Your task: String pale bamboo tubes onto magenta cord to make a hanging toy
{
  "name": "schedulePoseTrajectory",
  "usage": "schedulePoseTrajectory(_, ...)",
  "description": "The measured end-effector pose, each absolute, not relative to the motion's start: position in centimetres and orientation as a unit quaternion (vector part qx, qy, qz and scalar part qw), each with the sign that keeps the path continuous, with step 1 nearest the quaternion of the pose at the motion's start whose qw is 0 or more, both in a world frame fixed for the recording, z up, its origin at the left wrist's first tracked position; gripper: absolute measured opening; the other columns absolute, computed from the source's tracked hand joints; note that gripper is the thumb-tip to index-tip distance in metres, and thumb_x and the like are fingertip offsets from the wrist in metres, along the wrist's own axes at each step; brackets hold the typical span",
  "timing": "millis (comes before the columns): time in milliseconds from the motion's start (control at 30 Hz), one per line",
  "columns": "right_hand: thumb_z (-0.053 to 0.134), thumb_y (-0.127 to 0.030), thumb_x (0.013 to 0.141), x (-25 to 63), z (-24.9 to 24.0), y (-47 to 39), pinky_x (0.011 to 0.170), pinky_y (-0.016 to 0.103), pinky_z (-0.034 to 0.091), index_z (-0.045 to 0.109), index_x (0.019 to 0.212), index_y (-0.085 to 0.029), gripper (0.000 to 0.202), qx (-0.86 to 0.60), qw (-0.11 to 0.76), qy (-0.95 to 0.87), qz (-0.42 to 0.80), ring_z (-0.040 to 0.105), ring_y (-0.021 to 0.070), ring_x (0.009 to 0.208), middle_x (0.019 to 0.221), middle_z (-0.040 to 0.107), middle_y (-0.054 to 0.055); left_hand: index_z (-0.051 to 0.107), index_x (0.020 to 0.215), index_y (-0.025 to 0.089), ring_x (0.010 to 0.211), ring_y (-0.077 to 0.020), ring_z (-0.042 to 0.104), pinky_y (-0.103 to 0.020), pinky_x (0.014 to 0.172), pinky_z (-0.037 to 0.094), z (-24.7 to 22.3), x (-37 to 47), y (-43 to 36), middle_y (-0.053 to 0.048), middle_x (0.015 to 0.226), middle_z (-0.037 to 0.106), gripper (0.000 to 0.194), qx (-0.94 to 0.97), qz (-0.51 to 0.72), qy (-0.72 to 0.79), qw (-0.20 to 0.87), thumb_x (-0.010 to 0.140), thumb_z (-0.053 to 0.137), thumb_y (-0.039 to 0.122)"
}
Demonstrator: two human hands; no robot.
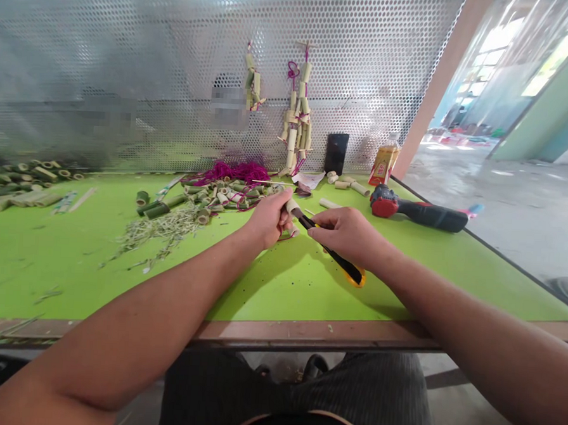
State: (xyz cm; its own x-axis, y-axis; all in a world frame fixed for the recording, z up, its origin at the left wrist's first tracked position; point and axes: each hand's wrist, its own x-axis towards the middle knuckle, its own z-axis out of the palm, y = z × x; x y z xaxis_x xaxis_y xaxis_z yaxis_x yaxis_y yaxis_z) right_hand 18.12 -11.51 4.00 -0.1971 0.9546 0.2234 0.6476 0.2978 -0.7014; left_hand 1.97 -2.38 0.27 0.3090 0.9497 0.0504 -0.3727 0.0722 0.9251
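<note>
Bamboo tube (291, 205), likely light, stiff; best held mid-length. Left hand (270, 219): grip closed round tube. Right hand (348, 232): grip round knife (342, 262).

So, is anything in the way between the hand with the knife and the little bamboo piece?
Nothing I can see. The right hand holds the knife, and its front end is right at the bamboo piece in the left hand. The power tool lies off to the right.

The knife handle (341, 262) looks like smooth plastic, the held tube (291, 205) like dull wood, the wall (178, 55) like shiny metal.
</note>
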Motion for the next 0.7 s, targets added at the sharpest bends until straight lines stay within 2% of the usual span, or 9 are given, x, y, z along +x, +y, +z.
schedulePoseTrajectory(133,0.059,-0.028,0.077,18.4,4.4,-11.6,0.051,0.028,0.028,0.049,0.056,-0.019,0.025,-0.550,0.304,-0.721,0.292,0.043,0.0110,0.053,0.052,0.045,-0.004,0.046,0.055,0.017,0.031,-0.0055,0.031,-0.018,0.037,0.033,0.2,1.8,-2.3,0.006,0.037,0.035,0.046,0.486,0.494,0.313,0.649,0.092,0.063,0.038)
schedulePoseTrajectory(300,0.064,-0.033,0.075,19.0,4.5,-11.3,0.051,0.027,0.035,0.062,0.063,-0.018,0.019,-0.540,0.289,-0.711,0.346,0.049,0.0123,0.053,0.054,0.053,-0.003,0.046,0.054,0.018,0.031,-0.0051,0.026,-0.019,0.035,0.030,0.1,1.7,-2.1,0.006,0.036,0.033,0.044,0.512,0.484,0.329,0.629,0.092,0.060,0.036)
schedulePoseTrajectory(600,0.069,-0.036,0.075,19.8,3.8,-10.5,0.051,0.026,0.039,0.074,0.078,-0.016,0.021,-0.519,0.296,-0.702,0.387,0.050,0.0123,0.053,0.058,0.058,-0.002,0.046,0.053,0.018,0.031,-0.0055,0.030,-0.019,0.035,0.032,0.1,1.5,-2.0,0.006,0.036,0.033,0.046,0.540,0.472,0.334,0.611,0.091,0.061,0.039)
schedulePoseTrajectory(700,0.070,-0.037,0.074,20.0,3.8,-10.4,0.052,0.026,0.040,0.075,0.081,-0.016,0.023,-0.503,0.296,-0.701,0.410,0.051,0.0125,0.054,0.058,0.058,-0.002,0.048,0.054,0.018,0.030,-0.0058,0.032,-0.020,0.035,0.032,0.2,1.5,-2.0,0.005,0.037,0.037,0.044,0.539,0.475,0.340,0.607,0.090,0.062,0.039)
